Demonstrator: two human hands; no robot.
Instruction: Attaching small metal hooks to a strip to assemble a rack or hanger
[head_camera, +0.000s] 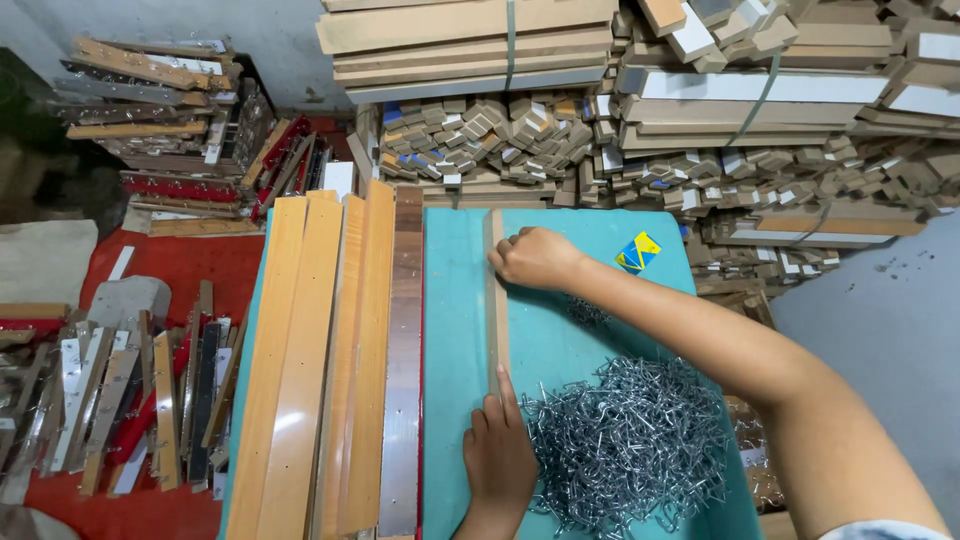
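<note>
Workshop corner, walls lined with strapped bundles of wooden slats (470, 40) and heaps of short offcut blocks (520, 135); no true containers in view, stock lies loose or banded. A teal-covered desk (560, 350) carries one narrow wooden strip (496, 300) lying lengthwise near its middle. Right hand (535, 257) sits on the strip's far end, fingers curled down, grip closed on it. Left hand (497, 455) presses flat on the near end, fingers extended, grip not closed. One heap of bent metal wire hooks (630, 440) lies just right of the strip, too tangled to count. About five long boards (330, 360) lie along the desk's left edge. A blue-yellow tag (637, 252) lies near the right forearm. Racks of fitted slats (110, 400) on the red floor are cut off at left.
</note>
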